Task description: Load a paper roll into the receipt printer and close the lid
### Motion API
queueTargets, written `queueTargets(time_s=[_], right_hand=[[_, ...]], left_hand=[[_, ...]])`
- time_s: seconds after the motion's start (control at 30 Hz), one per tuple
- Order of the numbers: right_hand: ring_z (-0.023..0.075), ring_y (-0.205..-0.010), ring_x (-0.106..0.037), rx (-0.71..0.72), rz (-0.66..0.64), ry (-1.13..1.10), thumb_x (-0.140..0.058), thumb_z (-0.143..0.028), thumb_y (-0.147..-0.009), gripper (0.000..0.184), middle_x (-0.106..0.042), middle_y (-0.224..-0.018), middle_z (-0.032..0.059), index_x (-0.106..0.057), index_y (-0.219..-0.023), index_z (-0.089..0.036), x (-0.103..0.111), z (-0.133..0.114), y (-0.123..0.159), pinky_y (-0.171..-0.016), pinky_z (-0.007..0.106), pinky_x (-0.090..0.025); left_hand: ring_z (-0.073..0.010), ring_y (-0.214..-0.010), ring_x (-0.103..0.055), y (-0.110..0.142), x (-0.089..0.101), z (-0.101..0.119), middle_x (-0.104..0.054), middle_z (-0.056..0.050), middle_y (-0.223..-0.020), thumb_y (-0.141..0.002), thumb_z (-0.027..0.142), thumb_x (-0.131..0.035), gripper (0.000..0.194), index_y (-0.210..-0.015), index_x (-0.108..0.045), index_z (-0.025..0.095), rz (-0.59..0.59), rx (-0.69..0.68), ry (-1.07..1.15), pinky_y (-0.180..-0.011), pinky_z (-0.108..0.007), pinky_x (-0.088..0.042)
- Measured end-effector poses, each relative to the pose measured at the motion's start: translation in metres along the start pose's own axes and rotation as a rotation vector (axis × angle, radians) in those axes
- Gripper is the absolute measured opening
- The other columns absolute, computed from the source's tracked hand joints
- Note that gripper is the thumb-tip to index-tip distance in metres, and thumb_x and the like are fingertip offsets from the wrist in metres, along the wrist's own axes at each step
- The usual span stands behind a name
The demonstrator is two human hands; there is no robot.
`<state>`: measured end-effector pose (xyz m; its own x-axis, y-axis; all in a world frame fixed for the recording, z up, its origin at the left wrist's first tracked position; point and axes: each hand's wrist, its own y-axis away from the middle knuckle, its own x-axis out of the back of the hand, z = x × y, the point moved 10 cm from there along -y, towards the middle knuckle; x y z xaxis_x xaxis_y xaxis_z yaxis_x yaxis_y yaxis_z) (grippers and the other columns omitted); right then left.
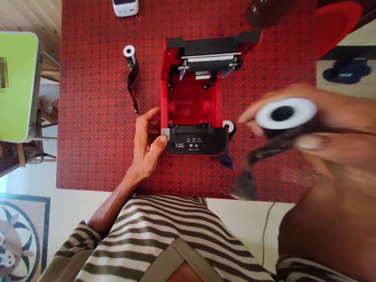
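Observation:
A red and black label printer (196,142) stands on the table with its lid tipped back, showing a red inner bay and a dark roller assembly. My left hand (147,146) grips its front left corner, thumb on top and fingers along the side. My right hand (343,133), blurred by motion and raised to the printer's right, is closed around a black ribbon roll (286,113) with a white rim. A loose black tail hangs from this roll. Beside the printer's right side lies another white-ended roll (228,126), partly hidden by the printer.
A small ribbon roll (129,54) with its tail unwound is left of the printer on the red patterned table (103,134). A white device (125,2) sits at the back. A dark bottle-like object (268,4) and a red stool (338,25) are at upper right; a green table (12,98) is left.

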<state>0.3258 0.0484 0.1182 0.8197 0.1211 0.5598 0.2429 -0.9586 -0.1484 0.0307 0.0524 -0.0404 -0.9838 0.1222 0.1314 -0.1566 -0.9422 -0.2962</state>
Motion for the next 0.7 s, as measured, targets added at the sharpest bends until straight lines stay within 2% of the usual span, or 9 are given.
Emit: queueTargets(time_s=[0.1, 0.17, 0.23, 0.3, 0.43, 0.57, 0.7], right_hand=[[0.027, -0.07, -0.069, -0.069, -0.242, -0.275, -0.076, -0.067, -0.11, 0.034, -0.077, -0.083, 0.0006, -0.089, -0.108, -0.035, -0.057, -0.009, -0.031, -0.059, 0.042, -0.055], [0.0247, -0.072, -0.065, -0.082, -0.275, -0.266, -0.08, -0.065, -0.107, 0.031, -0.074, -0.083, -0.001, -0.085, -0.105, -0.034, -0.074, -0.011, -0.044, -0.064, 0.041, -0.053], [0.0214, -0.072, -0.062, -0.089, -0.255, -0.241, -0.085, -0.055, -0.104, 0.022, -0.074, -0.087, -0.0031, -0.082, -0.109, -0.034, -0.078, -0.011, -0.05, -0.066, 0.038, -0.052], [0.0196, -0.074, -0.065, -0.105, -0.24, -0.243, -0.089, -0.047, -0.102, 0.023, -0.075, -0.091, -0.0045, -0.078, -0.116, -0.034, -0.077, -0.009, -0.05, -0.067, 0.036, -0.054], [0.0245, -0.092, -0.084, -0.112, -0.203, -0.202, -0.097, -0.042, -0.096, 0.043, -0.088, -0.11, -0.0009, -0.073, -0.131, -0.037, -0.072, 0.004, -0.048, -0.07, 0.035, -0.066], [0.0308, -0.097, -0.09, -0.047, -0.13, 0.079, -0.098, -0.039, -0.092, 0.05, -0.093, -0.119, 0.0032, -0.073, -0.135, -0.035, -0.061, 0.008, -0.054, -0.082, 0.045, -0.074], [0.0327, -0.106, -0.092, 0.074, -0.196, 0.313, -0.083, -0.025, -0.097, 0.039, -0.095, -0.125, 0.0059, -0.079, -0.136, -0.031, -0.069, -0.017, -0.059, -0.099, 0.05, -0.075]], left_hand=[[-0.0398, -0.139, -0.079, 0.001, -0.001, 0.001, -0.079, -0.013, -0.162, -0.121, 0.084, -0.074, 0.078, -0.185, -0.064, 0.042, -0.011, -0.018, -0.007, -0.111, -0.058, -0.073], [-0.0407, -0.138, -0.078, 0.002, -0.002, 0.001, -0.08, -0.013, -0.161, -0.121, 0.084, -0.076, 0.077, -0.185, -0.065, 0.043, -0.006, -0.01, 0.002, -0.111, -0.06, -0.071], [-0.0405, -0.137, -0.078, 0.003, -0.003, 0.0, -0.08, -0.013, -0.161, -0.121, 0.083, -0.076, 0.076, -0.184, -0.066, 0.042, 0.006, 0.015, 0.012, -0.112, -0.06, -0.071], [-0.0398, -0.137, -0.079, 0.004, -0.004, 0.002, -0.078, -0.014, -0.16, -0.122, 0.08, -0.076, 0.074, -0.184, -0.066, 0.041, 0.013, 0.024, 0.017, -0.111, -0.058, -0.071], [-0.039, -0.139, -0.079, 0.005, -0.006, 0.01, -0.077, -0.014, -0.16, -0.126, 0.076, -0.072, 0.069, -0.185, -0.064, 0.041, 0.012, -0.002, 0.005, -0.109, -0.055, -0.073], [-0.0388, -0.14, -0.078, 0.005, -0.007, 0.01, -0.076, -0.014, -0.162, -0.126, 0.076, -0.073, 0.069, -0.186, -0.063, 0.043, 0.001, 0.004, 0.007, -0.11, -0.055, -0.073], [-0.0397, -0.141, -0.078, 0.004, -0.007, 0.013, -0.074, -0.015, -0.166, -0.126, 0.077, -0.073, 0.072, -0.187, -0.062, 0.042, -0.012, -0.006, 0.005, -0.11, -0.056, -0.073]])
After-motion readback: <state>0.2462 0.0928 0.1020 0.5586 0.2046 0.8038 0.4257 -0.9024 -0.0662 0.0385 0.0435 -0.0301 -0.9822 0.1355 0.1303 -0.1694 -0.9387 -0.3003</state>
